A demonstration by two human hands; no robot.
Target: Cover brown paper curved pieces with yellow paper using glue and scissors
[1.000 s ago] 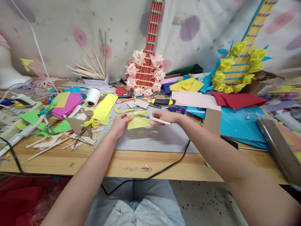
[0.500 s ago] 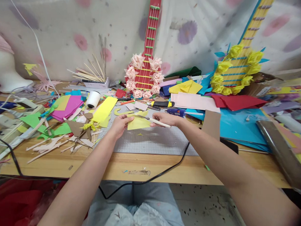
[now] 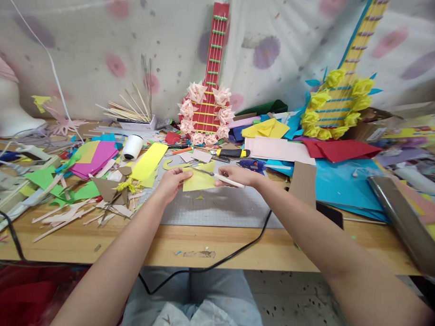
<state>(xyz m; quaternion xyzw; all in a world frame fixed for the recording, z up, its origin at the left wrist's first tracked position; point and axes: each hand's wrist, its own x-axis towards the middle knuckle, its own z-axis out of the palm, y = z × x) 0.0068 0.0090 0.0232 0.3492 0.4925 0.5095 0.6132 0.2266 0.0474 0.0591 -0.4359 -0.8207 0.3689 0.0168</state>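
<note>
My left hand (image 3: 171, 182) pinches the left edge of a yellow paper piece (image 3: 199, 180) held just above the grey cutting mat (image 3: 219, 206). Gripped in my right hand (image 3: 236, 174) are white-handled scissors (image 3: 222, 178), whose blades reach left over the top of the yellow piece. Both hands are closed on what they hold. A small yellow scrap (image 3: 201, 197) lies on the mat below the paper.
Coloured paper scraps and wood slivers (image 3: 76, 210) cover the left of the wooden table (image 3: 200, 245). A glue gun (image 3: 255, 165), a yellow utility knife (image 3: 234, 153), a thread spool (image 3: 133, 146) and two paper guitars (image 3: 207, 101) stand behind. A black cable (image 3: 236, 249) hangs over the front edge.
Both hands with the paper and scissors keep their hold and pose. The view has tilted slightly, so everything sits a little lower and further left in frame.
</note>
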